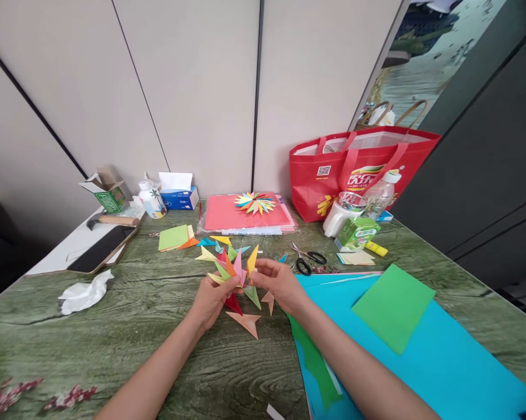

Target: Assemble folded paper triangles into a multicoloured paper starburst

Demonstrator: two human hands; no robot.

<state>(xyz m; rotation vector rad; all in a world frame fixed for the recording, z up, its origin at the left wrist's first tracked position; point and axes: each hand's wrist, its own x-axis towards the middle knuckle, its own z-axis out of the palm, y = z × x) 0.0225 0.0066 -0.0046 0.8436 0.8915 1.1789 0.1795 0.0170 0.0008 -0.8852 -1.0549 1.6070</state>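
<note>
Between thumb and fingers, my left hand (pixel 214 296) grips a partly joined ring of folded paper pieces (pixel 230 267) in green, orange, pink and pale yellow. My right hand (pixel 277 281) pinches a yellow folded paper piece (pixel 252 260) upright at the right side of that ring. Whether the yellow piece is fitted into its neighbour is hidden by the fingers. Loose folded pieces lie around the hands, among them a peach one (pixel 244 323) nearest me. Behind them, a finished multicoloured paper star ring (pixel 254 203) rests on a pack of red paper (pixel 219 214).
Black-handled scissors (pixel 304 263) lie right of my hands. Blue sheets (pixel 333 303) with a green square (pixel 394 309) cover the table's right side. A red bag (pixel 315 181), white mug (pixel 335 219) and green carton (pixel 356 234) stand behind. A hammer (pixel 114 220) and phone (pixel 102 249) are left.
</note>
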